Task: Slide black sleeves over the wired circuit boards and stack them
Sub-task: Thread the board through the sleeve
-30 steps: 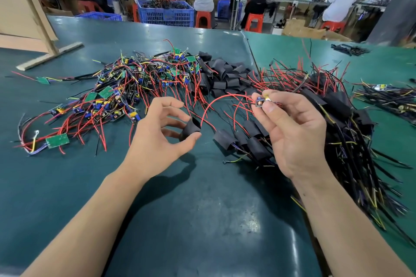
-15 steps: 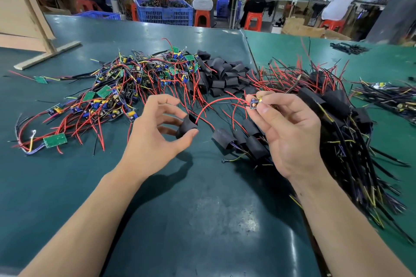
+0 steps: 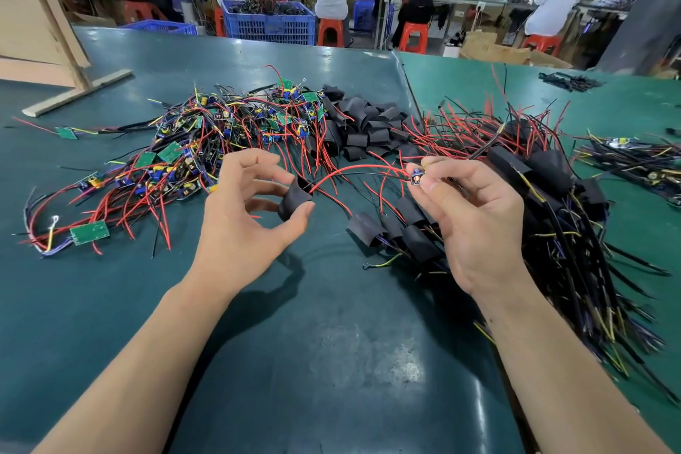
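The black sleeve (image 3: 294,200) is pinched between thumb and fingers of the left hand (image 3: 243,228), its mouth turned toward the red wire (image 3: 353,169), probably so the wire can lead the board in. The right hand (image 3: 475,217) grips the circuit board (image 3: 416,175) by its fingertips, above the middle of the worktop (image 3: 331,361). Compared with a second ago, the hands look much as they did, and the wire end now reaches the sleeve mouth.
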